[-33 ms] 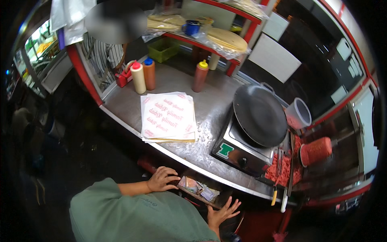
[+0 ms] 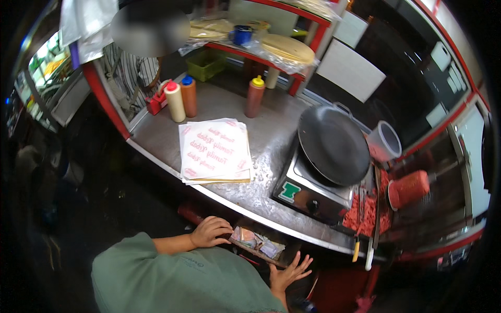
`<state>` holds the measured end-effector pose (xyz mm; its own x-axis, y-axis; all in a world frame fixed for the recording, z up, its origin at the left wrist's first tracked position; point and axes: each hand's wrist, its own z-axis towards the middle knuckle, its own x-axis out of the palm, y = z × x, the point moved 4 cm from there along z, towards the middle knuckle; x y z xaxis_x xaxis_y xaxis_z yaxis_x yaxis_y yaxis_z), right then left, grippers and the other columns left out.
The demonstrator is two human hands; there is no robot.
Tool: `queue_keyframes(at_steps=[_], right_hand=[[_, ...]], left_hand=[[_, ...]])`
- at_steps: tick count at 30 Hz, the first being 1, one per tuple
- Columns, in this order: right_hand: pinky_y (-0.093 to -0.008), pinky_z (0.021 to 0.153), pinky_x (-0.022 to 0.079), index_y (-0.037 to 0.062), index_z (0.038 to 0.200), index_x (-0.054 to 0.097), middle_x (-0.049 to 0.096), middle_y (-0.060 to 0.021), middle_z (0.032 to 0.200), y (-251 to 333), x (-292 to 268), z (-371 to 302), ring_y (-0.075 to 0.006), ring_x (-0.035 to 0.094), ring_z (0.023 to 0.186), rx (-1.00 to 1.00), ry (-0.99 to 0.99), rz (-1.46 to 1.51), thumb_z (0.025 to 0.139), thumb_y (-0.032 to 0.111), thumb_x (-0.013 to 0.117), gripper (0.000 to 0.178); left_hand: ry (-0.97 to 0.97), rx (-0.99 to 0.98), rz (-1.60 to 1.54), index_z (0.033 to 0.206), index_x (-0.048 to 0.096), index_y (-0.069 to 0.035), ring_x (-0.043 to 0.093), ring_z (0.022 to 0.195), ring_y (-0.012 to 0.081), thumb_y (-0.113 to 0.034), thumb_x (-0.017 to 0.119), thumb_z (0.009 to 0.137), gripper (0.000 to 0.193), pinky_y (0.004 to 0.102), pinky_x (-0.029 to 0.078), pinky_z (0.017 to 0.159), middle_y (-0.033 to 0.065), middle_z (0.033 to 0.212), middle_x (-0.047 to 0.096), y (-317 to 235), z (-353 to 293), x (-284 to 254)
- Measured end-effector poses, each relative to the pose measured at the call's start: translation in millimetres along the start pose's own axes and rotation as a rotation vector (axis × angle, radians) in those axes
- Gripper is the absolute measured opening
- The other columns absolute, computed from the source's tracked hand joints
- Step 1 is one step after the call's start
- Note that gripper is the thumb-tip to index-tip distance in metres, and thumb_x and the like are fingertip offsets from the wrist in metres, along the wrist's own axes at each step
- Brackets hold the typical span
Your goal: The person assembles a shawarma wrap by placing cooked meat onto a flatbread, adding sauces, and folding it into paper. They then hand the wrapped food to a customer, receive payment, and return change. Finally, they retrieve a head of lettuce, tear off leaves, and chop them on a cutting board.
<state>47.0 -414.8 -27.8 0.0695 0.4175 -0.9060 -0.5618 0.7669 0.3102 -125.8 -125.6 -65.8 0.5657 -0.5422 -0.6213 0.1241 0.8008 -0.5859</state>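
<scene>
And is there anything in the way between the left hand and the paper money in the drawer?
Nothing that I can see. The drawer is open on top, the paper money shows inside, and the left hand is right by its left end.

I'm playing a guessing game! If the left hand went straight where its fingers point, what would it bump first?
The left hand would probably meet the left edge of the open drawer first, then the paper notes inside; depth is unclear.
</scene>
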Motion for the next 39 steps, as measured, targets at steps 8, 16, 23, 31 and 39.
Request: queue_keyframes(at_steps=[8,16,23,31,39], right_hand=[[-0.0525,0.103,0.047,0.0065,0.124,0.068,0.069,-0.0233,0.113,-4.8,17.0,-27.2,-0.0432,0.062,0.122,-0.048,0.556,0.511,0.088,0.026,0.081,0.042],[-0.0536,0.087,0.056,0.0074,0.122,0.073,0.073,-0.0252,0.112,-25.7,112.2,-44.6,-0.0469,0.071,0.102,0.024,0.908,0.313,0.100,0.048,0.060,0.048],[-0.0538,0.095,0.054,0.0044,0.121,0.072,0.068,-0.0252,0.129,-32.2,163.1,-45.8,-0.0466,0.067,0.115,0.003,0.970,0.172,0.094,0.057,0.064,0.060],[-0.0529,0.095,0.052,0.0092,0.123,0.071,0.067,-0.0237,0.126,-19.1,136.8,-4.6,-0.0461,0.064,0.115,-0.014,0.568,0.331,0.089,0.050,0.070,0.053],[-0.0491,0.086,0.057,0.0156,0.096,0.080,0.077,-0.0169,0.098,-28.5,191.9,69.5,-0.0391,0.073,0.097,0.068,0.801,0.026,0.087,0.052,0.073,0.038]], left_hand=[[0.234,-0.046,-0.219,0.103,0.081,-0.010,0.074,0.088,0.0242,-0.017,0.086,0.084,0.021,0.0342,0.062,0.075,0.0078,0.104,0.073,6.2,8.3,8.6],[0.134,-0.225,-0.289,0.099,0.081,-0.006,0.072,0.078,0.0230,-0.010,0.086,0.084,0.016,0.0336,0.057,0.068,0.0084,0.088,0.072,2.9,-7.5,19.3],[0.138,-0.075,-0.228,0.098,0.079,-0.006,0.069,0.078,0.0248,-0.011,0.087,0.082,0.019,0.0345,0.056,0.069,0.0090,0.089,0.072,3.9,1.3,14.9],[-0.245,0.060,0.247,0.130,0.061,-0.016,0.053,0.126,0.0350,-0.034,0.095,0.071,0.070,0.0544,0.038,0.110,0.0121,0.131,0.051,-2.1,12.6,6.2],[-0.279,0.003,0.325,0.119,0.071,-0.016,0.060,0.110,0.0263,-0.018,0.090,0.077,0.046,0.0410,0.045,0.094,0.0068,0.118,0.060,-4.8,77.3,19.5]])
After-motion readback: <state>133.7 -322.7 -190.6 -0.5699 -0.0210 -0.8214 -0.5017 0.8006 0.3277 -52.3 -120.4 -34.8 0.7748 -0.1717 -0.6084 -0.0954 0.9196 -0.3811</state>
